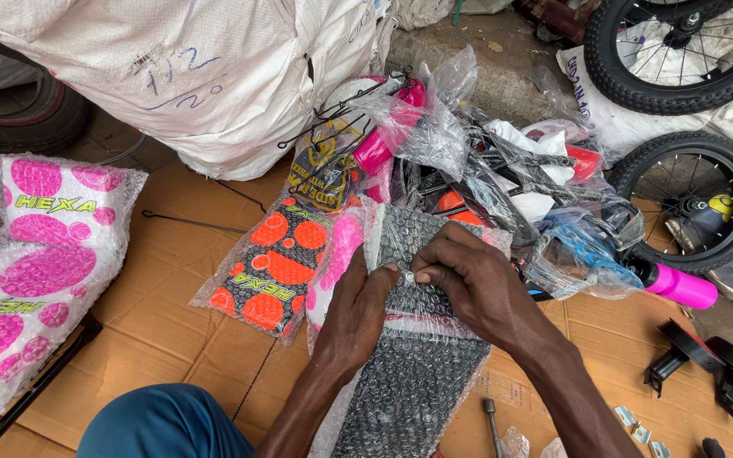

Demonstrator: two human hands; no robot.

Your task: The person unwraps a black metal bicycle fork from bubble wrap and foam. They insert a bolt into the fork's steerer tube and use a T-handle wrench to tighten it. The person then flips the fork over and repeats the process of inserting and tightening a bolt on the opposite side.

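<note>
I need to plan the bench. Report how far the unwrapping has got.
Done: little; no bare part shows. In hand: both hands, left hand and right hand, pinch the bubble wrap on the dark part. Left: the orange-dotted piece, the pink-dotted bundles and the bagged parts remain wrapped.

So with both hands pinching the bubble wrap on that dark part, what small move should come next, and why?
Probably pull the two pinches apart to tear or peel the wrap open. The left hand and right hand meet fingertip to fingertip at one spot on the bubble-wrapped dark part, which lies fully covered on the cardboard. No opening shows there yet.
</note>
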